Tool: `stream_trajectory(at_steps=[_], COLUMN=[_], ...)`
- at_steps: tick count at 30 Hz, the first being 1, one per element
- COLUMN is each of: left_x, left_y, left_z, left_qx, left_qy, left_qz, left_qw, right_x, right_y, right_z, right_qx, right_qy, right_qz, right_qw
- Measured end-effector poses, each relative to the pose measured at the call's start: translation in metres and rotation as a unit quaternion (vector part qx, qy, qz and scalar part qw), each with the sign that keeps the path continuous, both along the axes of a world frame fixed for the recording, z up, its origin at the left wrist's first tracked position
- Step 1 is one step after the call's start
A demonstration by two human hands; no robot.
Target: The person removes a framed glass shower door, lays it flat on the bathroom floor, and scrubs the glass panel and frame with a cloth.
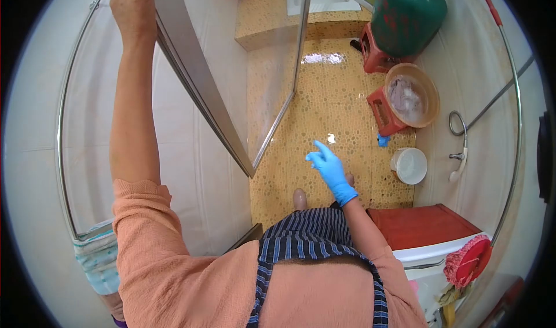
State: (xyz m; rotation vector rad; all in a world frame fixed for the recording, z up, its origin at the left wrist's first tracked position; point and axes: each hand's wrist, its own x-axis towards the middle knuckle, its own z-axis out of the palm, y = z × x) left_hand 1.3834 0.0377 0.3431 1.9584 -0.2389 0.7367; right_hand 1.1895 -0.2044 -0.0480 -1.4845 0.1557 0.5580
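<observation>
My bare left hand (133, 12) is raised high at the upper left, against the top of the grey-framed door (200, 67). Its fingers are curled and partly cut off by the view's edge. A small dark bit shows at them, too little to name. Lower down, in front of my body, my right hand (329, 169) wears a blue rubber glove. Its fingers are apart, with nothing in them, above the pebble-patterned floor (330, 108). A glass panel with a metal frame (298, 61) joins the door at an angle.
At the right, an orange basin (431, 96) with soapy cloth rests on a red stool (383, 112). A white bucket (411, 166) stands nearer. Behind is a green gas cylinder (408, 18) on another red stool (373, 50). A shower head (457, 169) hangs by the right wall.
</observation>
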Motion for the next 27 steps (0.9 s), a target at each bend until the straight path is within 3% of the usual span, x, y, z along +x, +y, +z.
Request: stream_trajectory(at_steps=[1,2,7,18,27], left_x=[-0.001,0.009,0.023,0.028,-0.016], left_y=[0.0,-0.015,0.0,0.023,0.019], left_z=[0.003,0.0,-0.001,-0.001,-0.007], left_qx=[0.001,0.004,-0.019,-0.006,-0.06], left_qy=[-0.013,-0.016,-0.018,-0.015,-0.018], left_qz=[-0.081,0.074,0.093,0.119,0.12], left_qw=[0.997,0.997,0.995,0.993,0.991], right_x=[-0.003,-0.007,-0.021,-0.032,0.011], right_y=[0.007,0.013,0.026,-0.018,-0.046], right_z=[0.005,0.012,0.007,-0.035,-0.007], right_qx=[0.001,-0.017,-0.054,-0.064,-0.07], right_qy=[0.003,0.009,-0.003,0.002,0.02], right_qz=[-0.002,0.027,0.121,0.096,0.1], right_qw=[1.0,0.999,0.991,0.993,0.992])
